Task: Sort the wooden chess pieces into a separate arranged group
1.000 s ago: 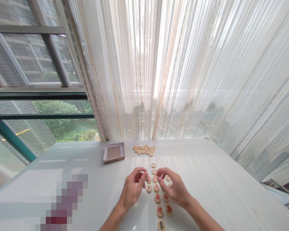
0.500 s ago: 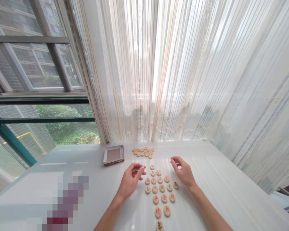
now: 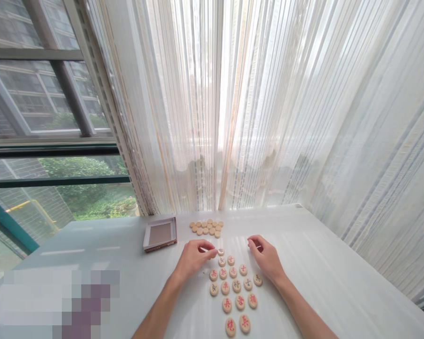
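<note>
Round wooden Chinese chess pieces lie face up on the table, with red and black characters. They form rows that widen from one piece [image 3: 221, 252] at the far tip. My left hand [image 3: 195, 258] is beside that far piece, thumb and index finger extended at its left edge; whether they touch it is unclear. The fingers are apart, and no piece shows between them. My right hand [image 3: 267, 258] hovers to the right of the rows, its fingers loosely curled and holding nothing visible. Nearest below it is a black-marked piece [image 3: 257, 279].
A cluster of blank-looking pieces [image 3: 205, 231] lies beyond the rows. An open shallow box [image 3: 175, 231] stands to its left on the white table [image 3: 113, 282]. Sheer curtains [image 3: 205, 117] hang behind, with a window at the left. A blurred pixelated patch covers the lower left.
My left hand has moved right, toward the far piece, its thumb and index finger now reaching to its edge. My right hand stays nearby, slightly more curled. The whole view has shifted slightly.
</note>
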### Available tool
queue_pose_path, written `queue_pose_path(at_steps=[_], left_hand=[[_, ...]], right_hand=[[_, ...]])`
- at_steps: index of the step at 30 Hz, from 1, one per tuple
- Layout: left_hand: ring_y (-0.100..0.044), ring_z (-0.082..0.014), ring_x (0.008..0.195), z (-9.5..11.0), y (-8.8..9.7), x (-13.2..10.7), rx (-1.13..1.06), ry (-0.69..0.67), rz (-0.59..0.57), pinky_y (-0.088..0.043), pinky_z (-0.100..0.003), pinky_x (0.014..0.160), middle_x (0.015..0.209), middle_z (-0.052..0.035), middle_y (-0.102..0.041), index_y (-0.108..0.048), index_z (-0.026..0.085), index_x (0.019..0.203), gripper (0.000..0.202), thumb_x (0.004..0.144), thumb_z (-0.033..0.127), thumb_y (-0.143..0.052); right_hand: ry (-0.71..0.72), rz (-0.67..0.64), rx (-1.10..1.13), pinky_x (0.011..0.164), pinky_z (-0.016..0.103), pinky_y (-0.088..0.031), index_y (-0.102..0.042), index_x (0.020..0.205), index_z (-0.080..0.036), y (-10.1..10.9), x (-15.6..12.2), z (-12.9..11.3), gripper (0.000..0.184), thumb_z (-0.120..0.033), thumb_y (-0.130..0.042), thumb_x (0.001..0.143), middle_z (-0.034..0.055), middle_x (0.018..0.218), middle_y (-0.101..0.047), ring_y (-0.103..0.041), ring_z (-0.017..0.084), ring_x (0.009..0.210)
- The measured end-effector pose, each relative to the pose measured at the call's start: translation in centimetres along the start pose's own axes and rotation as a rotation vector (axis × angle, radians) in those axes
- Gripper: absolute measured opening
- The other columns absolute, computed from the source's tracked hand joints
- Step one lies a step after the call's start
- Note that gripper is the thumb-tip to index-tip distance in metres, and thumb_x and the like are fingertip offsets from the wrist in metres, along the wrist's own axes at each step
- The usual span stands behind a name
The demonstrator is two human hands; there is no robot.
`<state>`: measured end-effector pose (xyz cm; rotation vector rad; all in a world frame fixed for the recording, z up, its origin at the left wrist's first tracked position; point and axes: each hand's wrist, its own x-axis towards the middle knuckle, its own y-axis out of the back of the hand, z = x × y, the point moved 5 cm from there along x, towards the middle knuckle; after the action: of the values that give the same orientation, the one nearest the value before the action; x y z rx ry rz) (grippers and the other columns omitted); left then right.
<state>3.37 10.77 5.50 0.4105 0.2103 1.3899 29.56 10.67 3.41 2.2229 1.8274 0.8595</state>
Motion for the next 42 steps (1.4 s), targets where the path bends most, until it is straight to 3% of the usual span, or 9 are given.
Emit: queue_pose_path(at_steps=[9,19,24,30,42], left_hand=[[-0.072,-0.0261,0.073,-1.1,-0.2,0.0,0.084,-0.002,-0.065,-0.051,-0.032,0.068,0.077,-0.0061,-0.078,-0.08,0.017,0.081,0.026,0.078,0.039,-0.067],[-0.065,-0.0248,0.077,-1.5,-0.3,-0.1,0.207,-0.048,-0.005,-0.047,-0.031,0.07,0.081,-0.0057,-0.074,-0.079,0.019,0.079,0.02,0.074,0.037,-0.071],[-0.066,-0.0234,0.077,-1.1,-0.3,-0.2,0.221,-0.075,-0.054,-0.047,-0.031,0.071,0.083,-0.0068,-0.074,-0.078,0.018,0.088,0.028,0.085,0.04,-0.06],[-0.066,-0.0225,0.076,-1.5,-0.2,-0.3,0.237,-0.06,-0.123,-0.048,-0.029,0.069,0.084,-0.0064,-0.074,-0.076,0.016,0.094,0.028,0.081,0.038,-0.064],[-0.068,-0.0226,0.079,-1.7,-0.6,-0.1,0.262,-0.059,-0.152,-0.049,-0.029,0.072,0.087,-0.0063,-0.076,-0.077,0.016,0.092,0.026,0.082,0.034,-0.061]], right_hand=[[-0.014,-0.011,-0.017,0.064,0.032,-0.052,-0.07,0.089,-0.02,0.0,-0.1,-0.1,0.035,-0.052,-0.054,0.09,0.0062,0.082,-0.075,-0.067,0.022,0.068],[-0.002,-0.022,-0.028,0.066,0.031,-0.052,-0.069,0.088,-0.021,-0.1,-0.2,-0.1,0.032,-0.049,-0.053,0.092,0.0053,0.082,-0.075,-0.067,0.022,0.068],[-0.007,-0.032,-0.029,0.067,0.032,-0.051,-0.068,0.087,-0.02,-0.3,-0.2,-0.1,0.033,-0.049,-0.053,0.092,0.0057,0.081,-0.075,-0.066,0.022,0.068],[-0.015,-0.038,-0.03,0.067,0.03,-0.05,-0.068,0.088,-0.021,-0.3,-0.2,0.0,0.031,-0.047,-0.052,0.092,0.0048,0.082,-0.074,-0.066,0.021,0.069],[-0.027,-0.037,-0.032,0.064,0.029,-0.049,-0.068,0.087,-0.021,-0.3,-0.2,-0.2,0.029,-0.045,-0.053,0.091,0.0036,0.08,-0.074,-0.065,0.02,0.067]])
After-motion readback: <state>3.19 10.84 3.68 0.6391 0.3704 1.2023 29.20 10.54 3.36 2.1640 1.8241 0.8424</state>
